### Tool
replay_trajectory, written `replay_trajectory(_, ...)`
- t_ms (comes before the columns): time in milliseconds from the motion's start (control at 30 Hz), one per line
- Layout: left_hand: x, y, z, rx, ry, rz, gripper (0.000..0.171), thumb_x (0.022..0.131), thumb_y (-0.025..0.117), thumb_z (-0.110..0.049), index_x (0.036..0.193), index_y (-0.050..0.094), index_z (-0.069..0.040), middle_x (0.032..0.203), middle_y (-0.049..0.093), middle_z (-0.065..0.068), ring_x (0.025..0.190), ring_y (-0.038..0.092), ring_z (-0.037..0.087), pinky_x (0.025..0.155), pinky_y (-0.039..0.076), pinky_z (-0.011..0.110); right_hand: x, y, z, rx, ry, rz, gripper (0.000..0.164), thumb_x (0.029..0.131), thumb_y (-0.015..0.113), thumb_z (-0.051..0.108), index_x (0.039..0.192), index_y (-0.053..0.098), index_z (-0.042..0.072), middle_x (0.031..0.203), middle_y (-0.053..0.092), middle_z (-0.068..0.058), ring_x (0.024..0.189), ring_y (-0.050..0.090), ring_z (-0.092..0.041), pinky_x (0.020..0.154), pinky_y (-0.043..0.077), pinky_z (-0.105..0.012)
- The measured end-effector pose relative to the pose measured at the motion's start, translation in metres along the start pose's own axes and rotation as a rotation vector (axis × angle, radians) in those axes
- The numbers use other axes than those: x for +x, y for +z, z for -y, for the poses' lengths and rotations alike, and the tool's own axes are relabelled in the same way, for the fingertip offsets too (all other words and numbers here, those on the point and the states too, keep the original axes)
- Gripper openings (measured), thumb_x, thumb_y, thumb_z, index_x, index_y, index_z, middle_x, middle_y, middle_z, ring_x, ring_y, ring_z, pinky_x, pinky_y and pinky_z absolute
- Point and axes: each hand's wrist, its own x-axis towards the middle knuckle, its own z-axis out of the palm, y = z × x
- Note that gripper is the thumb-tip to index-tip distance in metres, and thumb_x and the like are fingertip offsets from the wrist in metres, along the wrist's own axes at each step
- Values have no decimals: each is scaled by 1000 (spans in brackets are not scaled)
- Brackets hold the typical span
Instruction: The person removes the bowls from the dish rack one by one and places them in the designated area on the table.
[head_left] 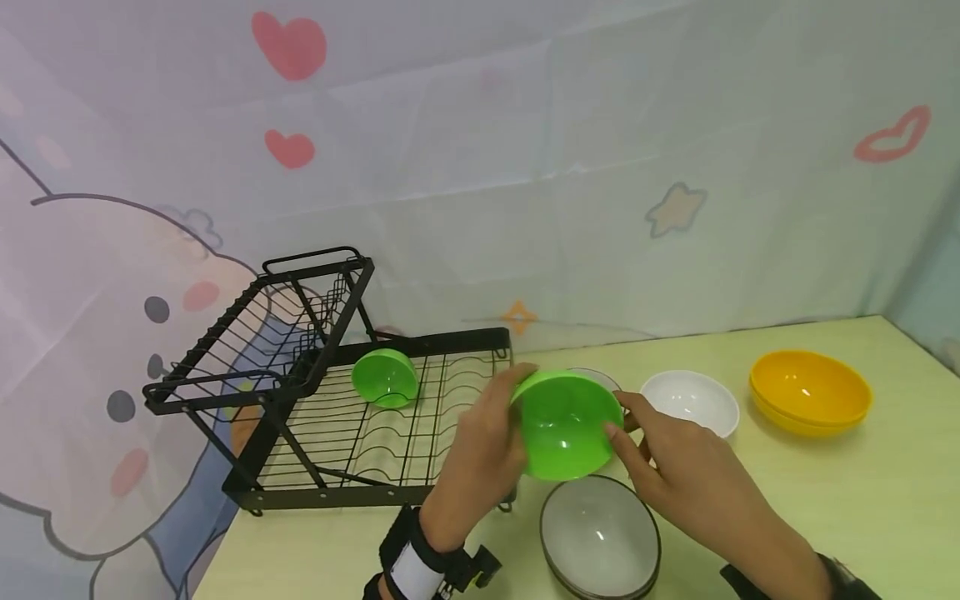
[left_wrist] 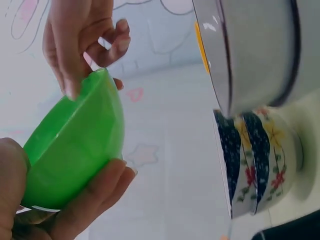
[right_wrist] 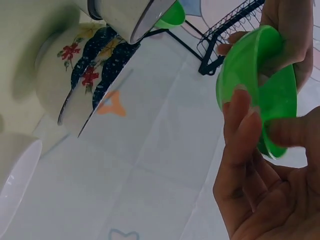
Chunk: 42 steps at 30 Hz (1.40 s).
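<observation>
A green bowl (head_left: 570,433) is tilted with its inside toward the head camera, held up over the table between both hands. My left hand (head_left: 480,450) grips its left side; the left wrist view shows fingers curled under its outer wall. On the opposite side, my right hand (head_left: 690,458) pinches the rim, thumb inside and fingers outside, as the right wrist view shows. Below the held bowl stands a stack of white bowls (head_left: 600,537) with dark rims. Another green bowl (head_left: 385,379) sits in the black dish rack (head_left: 352,498) to the left.
Flower-patterned bowls (left_wrist: 260,165) with dark blue bands stand stacked behind the held bowl, mostly hidden in the head view. To the right are a white bowl (head_left: 690,400) and stacked yellow bowls (head_left: 810,392). A printed cloth (head_left: 480,167) hangs behind the table.
</observation>
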Motion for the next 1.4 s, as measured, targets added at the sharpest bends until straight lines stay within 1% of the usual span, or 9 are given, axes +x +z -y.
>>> replay_trajectory(133,0,0,-5,-18,35,23,59,84,52,21,137,45,-1,122,65,17,111,69,28,87,59,30,-1,0,-2,2,-17,-19,25,101,56,20,125,59,13,76,64,11,65,56,2,55,45,-22)
replay_trajectory(333,0,3,-6,-11,92,58,52,90,49,13,139,43,-3,123,63,13,111,68,23,91,58,29,-1,-4,-5,-27,-9,-14,24,100,54,16,122,60,10,72,61,11,64,51,1,54,43,-21)
replay_trajectory(500,1,2,-8,12,132,79,48,95,52,1,141,41,-3,124,61,11,96,71,20,76,58,18,0,-12,-9,-60,3,-5,24,96,54,12,119,60,9,68,57,11,56,43,0,50,37,-20)
replay_trajectory(667,2,-4,-11,16,138,106,45,101,53,-14,143,41,-5,132,58,10,79,72,14,59,48,6,2,-25,-17,-113,37,19,32,95,52,12,126,57,7,62,51,9,50,38,-5,46,32,-22)
replay_trajectory(800,4,-12,-10,154,182,32,42,100,56,-20,139,47,-7,130,61,6,78,73,7,47,34,2,2,-32,-23,-122,52,46,35,95,50,13,129,54,7,59,45,8,48,36,-6,44,29,-22)
replay_trajectory(900,5,-17,-7,218,203,-37,39,99,58,-21,134,52,-8,124,64,5,64,68,5,42,23,4,2,-34,-26,-128,68,78,37,96,49,14,132,52,6,57,43,7,47,35,-7,44,28,-22)
replay_trajectory(1000,4,-20,-5,235,203,-71,35,99,58,-21,131,56,-8,120,66,5,53,60,4,41,20,5,2,-36,-28,-128,83,111,40,97,48,14,135,50,5,58,43,7,48,36,-7,44,28,-22)
replay_trajectory(1267,3,-24,-3,267,179,-85,29,99,56,-22,123,62,-8,113,70,3,60,67,5,40,18,7,3,-40,-33,-113,91,149,42,97,48,15,138,48,5,61,48,8,48,37,-6,45,30,-22)
replay_trajectory(1400,4,-25,-2,264,180,-77,28,98,58,-22,122,63,-8,110,71,4,58,65,5,41,17,7,2,-42,-37,-85,124,180,45,98,47,16,141,45,3,63,52,7,49,40,-8,45,31,-23)
